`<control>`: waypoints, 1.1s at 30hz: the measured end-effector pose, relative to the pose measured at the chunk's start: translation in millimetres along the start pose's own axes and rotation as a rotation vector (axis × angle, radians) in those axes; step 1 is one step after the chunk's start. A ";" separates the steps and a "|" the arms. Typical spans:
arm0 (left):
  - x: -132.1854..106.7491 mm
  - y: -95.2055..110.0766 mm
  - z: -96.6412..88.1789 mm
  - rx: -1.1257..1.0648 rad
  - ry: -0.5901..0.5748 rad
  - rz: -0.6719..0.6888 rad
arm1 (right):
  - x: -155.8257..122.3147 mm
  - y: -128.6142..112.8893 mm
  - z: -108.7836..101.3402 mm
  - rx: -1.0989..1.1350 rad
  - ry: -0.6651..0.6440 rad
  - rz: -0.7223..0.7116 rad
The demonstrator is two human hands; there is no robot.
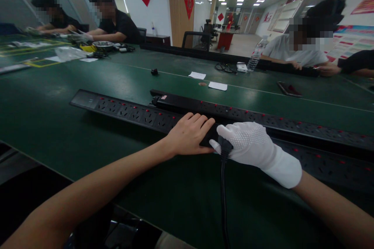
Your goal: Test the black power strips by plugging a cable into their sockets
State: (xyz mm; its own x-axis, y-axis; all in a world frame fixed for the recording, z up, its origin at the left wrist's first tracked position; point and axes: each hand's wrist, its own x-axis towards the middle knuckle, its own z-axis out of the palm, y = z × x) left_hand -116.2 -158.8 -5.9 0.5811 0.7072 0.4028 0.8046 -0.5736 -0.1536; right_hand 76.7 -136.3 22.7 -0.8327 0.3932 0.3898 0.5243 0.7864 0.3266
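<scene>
A long black power strip with several sockets and small red marks lies across the green table. My bare left hand is closed round its middle, fingers over the far edge and thumb on the near side. My right hand, in a white dotted glove, grips a black plug against the strip. From this plug a thick black cable hangs down over the table's near side. Whether the plug's pins sit in a socket is hidden. A second power strip lies just behind, parallel to the first.
Farther back on the green table are white paper slips, a small black object, a phone and a clear bottle. Co-workers sit along the far side, one in a white shirt at the right.
</scene>
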 end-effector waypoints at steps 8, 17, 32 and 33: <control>0.6 0.0 0.1 0.010 -0.014 -0.002 | -0.4 1.6 0.1 0.025 -0.003 -0.008; 1.1 -0.6 -1.8 0.012 -0.031 -0.001 | 0.0 4.2 1.5 0.064 -0.025 0.016; 9.5 -5.9 1.8 0.010 -0.078 -0.031 | 0.8 16.8 7.5 0.544 0.171 0.486; 9.4 -5.3 1.8 0.010 -0.075 -0.033 | -0.8 16.2 8.9 0.538 0.147 0.479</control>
State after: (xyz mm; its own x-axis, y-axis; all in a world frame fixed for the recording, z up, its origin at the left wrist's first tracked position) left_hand -114.8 -148.4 -3.0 0.5614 0.7550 0.3387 0.8245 -0.5455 -0.1505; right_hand 84.2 -119.6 20.1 -0.4823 0.7142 0.5073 0.6334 0.6843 -0.3612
